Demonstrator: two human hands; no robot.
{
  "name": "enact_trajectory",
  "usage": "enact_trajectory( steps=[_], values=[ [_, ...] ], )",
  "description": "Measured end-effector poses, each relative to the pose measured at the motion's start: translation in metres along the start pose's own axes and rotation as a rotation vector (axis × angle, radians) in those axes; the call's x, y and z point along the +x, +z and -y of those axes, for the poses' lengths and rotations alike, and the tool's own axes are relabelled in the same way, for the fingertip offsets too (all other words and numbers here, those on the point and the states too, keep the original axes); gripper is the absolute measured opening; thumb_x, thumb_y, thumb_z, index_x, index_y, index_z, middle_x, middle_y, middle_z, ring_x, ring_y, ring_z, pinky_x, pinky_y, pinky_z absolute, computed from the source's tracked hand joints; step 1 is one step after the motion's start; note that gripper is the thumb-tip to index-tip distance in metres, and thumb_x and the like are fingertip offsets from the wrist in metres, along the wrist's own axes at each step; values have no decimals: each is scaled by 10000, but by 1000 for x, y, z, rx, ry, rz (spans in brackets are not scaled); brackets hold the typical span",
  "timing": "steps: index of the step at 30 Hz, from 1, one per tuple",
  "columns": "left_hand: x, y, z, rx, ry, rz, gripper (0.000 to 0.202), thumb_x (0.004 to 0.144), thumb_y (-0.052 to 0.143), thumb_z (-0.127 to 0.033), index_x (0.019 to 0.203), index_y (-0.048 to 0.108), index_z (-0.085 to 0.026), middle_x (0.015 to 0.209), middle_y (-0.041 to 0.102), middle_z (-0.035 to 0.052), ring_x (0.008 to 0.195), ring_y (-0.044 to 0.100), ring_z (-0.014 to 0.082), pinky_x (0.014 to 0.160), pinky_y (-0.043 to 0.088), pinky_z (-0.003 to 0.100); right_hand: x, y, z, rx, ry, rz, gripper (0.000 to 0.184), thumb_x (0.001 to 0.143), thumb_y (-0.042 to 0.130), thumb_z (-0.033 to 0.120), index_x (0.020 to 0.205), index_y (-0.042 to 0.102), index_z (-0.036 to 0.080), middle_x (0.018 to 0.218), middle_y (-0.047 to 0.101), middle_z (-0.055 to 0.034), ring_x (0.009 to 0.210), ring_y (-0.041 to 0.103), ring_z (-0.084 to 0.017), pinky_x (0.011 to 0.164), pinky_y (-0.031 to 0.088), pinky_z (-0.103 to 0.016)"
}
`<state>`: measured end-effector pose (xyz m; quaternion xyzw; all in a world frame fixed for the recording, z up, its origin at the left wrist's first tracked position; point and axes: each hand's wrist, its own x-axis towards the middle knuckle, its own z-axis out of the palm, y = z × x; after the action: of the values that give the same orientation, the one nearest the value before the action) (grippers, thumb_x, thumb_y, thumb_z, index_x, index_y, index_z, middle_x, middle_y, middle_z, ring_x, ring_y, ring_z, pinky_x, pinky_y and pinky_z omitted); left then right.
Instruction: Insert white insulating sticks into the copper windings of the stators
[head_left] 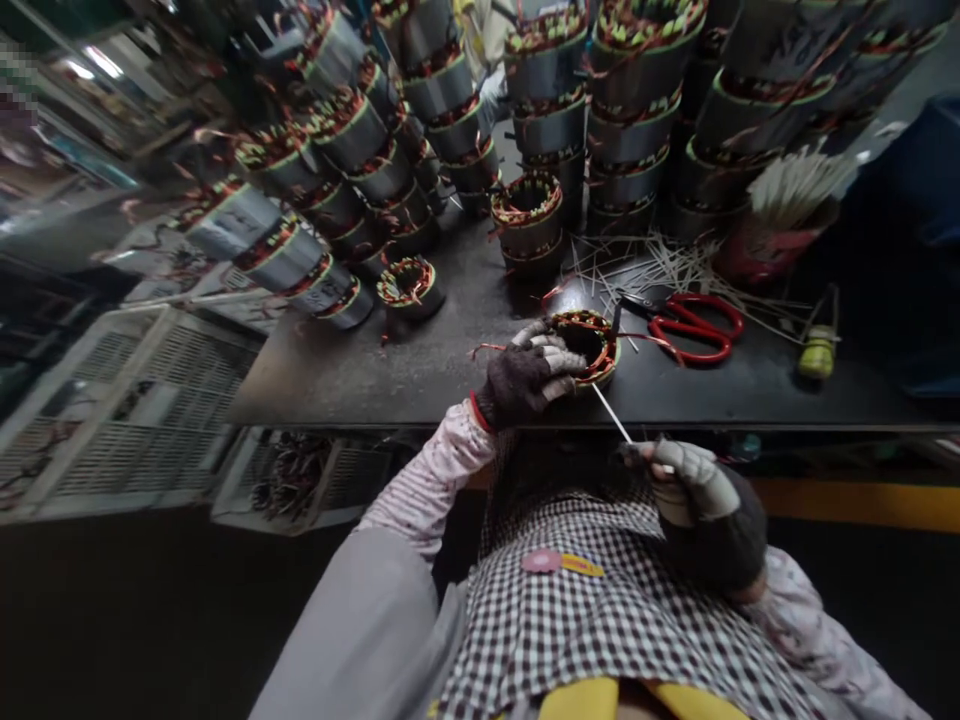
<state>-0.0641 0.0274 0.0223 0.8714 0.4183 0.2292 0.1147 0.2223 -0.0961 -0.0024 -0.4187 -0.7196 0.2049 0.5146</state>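
A motor stator with copper windings lies near the front edge of the dark table. My left hand, in a dark glove with pale fingertips, grips its left rim, fingers reaching over the windings. A taut, thin white cord runs from the stator's near side to my right hand. That gloved hand is closed in a pinch on the cord, low and in front of the table edge. Something small and dark shows at its fingertips; I cannot make out what. Red-handled scissors lie just right of the stator.
Stacked stators line the back, with a single stator at the left. Loose white strips lie beside a red container holding more. A yellow-green object is at the right. Plastic crates stand lower left.
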Motion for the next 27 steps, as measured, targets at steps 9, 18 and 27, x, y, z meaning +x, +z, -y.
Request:
enact_trajectory(
  steps=[9,18,27],
  values=[
    [-8,32,-52,-44,-323,-334,239,1059,787,-339,1252,867,-223,1405,883,113,1451,773,339,1340,562,615,45,26,-21,-2,-62,66,206,1112,675,301,1191,863,271,1125,905,-104,1041,881,-278,935,764,-447],
    [1,47,-58,-367,-435,-513,74,986,873,-251,1053,903,-261,1087,933,28,1122,860,274,1217,657,612,86,19,-21,431,405,156,264,955,928,525,962,823,282,824,820,1,673,759,-199,611,664,-332],
    [5,35,-68,-331,-438,-478,81,988,875,-254,1055,916,-276,1072,932,13,1114,839,261,1281,593,593,106,17,-24,47,93,213,122,1029,816,384,1046,860,272,978,870,-53,844,809,-235,821,719,-410]
  ],
)
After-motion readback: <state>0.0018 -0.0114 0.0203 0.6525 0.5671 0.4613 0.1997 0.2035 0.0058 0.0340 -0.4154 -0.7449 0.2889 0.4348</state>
